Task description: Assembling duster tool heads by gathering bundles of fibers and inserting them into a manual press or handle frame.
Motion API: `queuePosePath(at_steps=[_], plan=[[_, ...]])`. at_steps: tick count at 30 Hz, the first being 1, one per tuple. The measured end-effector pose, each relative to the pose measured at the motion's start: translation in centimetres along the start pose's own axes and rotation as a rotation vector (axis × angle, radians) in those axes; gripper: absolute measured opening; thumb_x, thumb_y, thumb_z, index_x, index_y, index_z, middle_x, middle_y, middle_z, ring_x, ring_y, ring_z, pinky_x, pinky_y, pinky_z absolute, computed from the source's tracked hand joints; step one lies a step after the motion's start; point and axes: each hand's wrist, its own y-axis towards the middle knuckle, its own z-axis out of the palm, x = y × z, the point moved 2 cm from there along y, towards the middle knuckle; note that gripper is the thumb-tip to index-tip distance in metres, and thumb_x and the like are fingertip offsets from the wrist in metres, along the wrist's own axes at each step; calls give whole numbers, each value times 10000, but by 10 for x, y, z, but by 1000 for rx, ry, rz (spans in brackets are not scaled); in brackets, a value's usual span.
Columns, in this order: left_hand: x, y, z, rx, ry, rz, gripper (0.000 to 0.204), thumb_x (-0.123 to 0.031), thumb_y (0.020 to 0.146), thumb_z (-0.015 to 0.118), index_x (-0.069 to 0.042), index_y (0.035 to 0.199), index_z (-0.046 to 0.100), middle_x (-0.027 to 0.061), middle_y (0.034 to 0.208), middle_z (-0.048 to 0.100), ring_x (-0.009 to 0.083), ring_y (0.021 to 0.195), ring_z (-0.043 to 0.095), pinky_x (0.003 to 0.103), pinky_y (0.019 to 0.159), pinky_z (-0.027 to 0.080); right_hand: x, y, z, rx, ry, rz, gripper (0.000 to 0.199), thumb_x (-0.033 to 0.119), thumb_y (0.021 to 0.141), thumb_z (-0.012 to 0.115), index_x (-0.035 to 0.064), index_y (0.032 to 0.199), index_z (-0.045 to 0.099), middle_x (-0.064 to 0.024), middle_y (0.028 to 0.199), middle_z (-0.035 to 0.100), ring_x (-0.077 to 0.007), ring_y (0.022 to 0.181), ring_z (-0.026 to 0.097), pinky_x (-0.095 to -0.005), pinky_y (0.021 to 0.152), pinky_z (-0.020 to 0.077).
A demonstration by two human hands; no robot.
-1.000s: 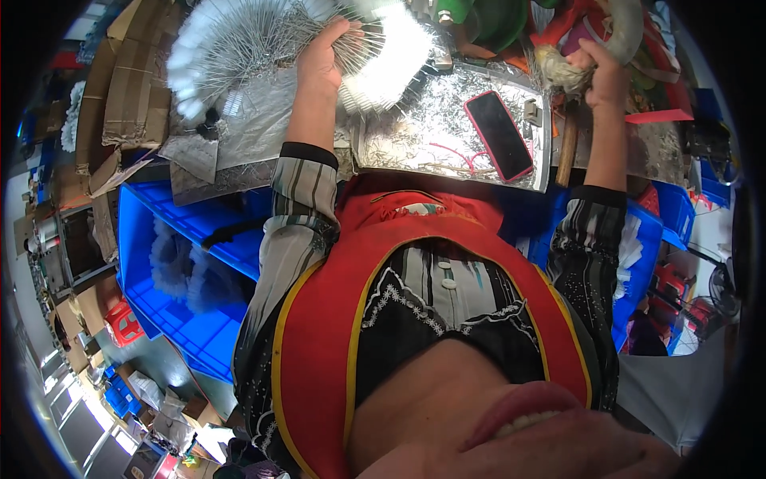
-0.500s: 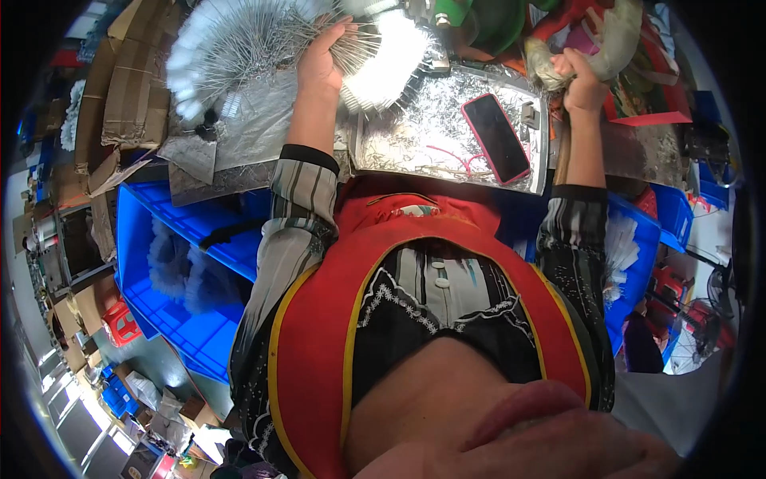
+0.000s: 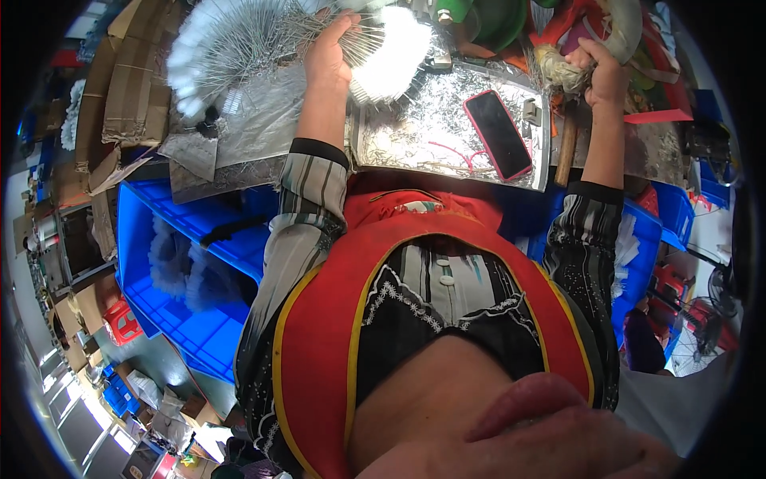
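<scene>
At the upper left, my left hand [image 3: 327, 60] is closed around thin wire stems at the edge of a big heap of white-bristled wire brushes [image 3: 227, 56]. The fingertips are partly lost among the wires. A bright patch of white bristles [image 3: 395, 60] glares just right of that hand. My right hand [image 3: 604, 73] is curled at the upper right, its fingers closed on a thick, bent handle wrapped in cream material [image 3: 561, 73]. The hand partly covers this handle. A wooden stick [image 3: 567, 148] points down beside my right wrist.
Between my arms lies a shiny metal tray [image 3: 423, 128] strewn with wire bits, holding a red-cased phone [image 3: 498, 134]. Green machinery [image 3: 495, 24] stands behind it. Blue bins [image 3: 191, 319] flank my body. Cardboard [image 3: 132, 88] rises at the left.
My right hand has shifted right along with its forearm, exposing more of the wrapped handle and wooden stick. My left hand has moved slightly right and down, still among the wire stems.
</scene>
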Motion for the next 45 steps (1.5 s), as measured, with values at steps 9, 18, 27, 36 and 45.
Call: queuePosePath(at_steps=[9,18,27,36,45], plan=[[4,2,-2,188,-140,-109,78,-101,749,525,-24,748,535,-16,526,447,47,379,374,144,325,281,31,10,3,12,81,149,269,92,712,542,67,484,401,-34,461,400,-155,449,426,-263,573,409],[-7,1,0,28,224,0,190,-146,731,592,-4,857,580,91,807,595,139,716,560,237,645,463,-42,-4,-2,-96,-2,-257,245,65,716,511,24,486,436,-79,505,450,-179,531,479,-311,648,430],[-17,-8,2,306,200,-28,203,-126,748,573,11,897,556,76,828,587,121,720,559,242,646,479,-1,-7,8,-165,-98,-53,279,86,709,528,24,458,423,-73,487,441,-178,507,470,-287,593,416],[-17,-5,-17,100,54,103,298,-26,714,555,33,998,485,122,903,569,187,829,555,281,737,467,-6,-3,1,-97,-46,-67,280,81,714,526,20,459,426,-73,488,444,-182,509,469,-290,605,421],[-17,-3,-13,89,140,99,302,-39,717,562,38,995,474,118,888,567,193,823,544,295,721,469,-6,-8,5,-138,-58,-113,272,84,700,550,18,467,426,-75,486,451,-183,511,482,-282,580,419]])
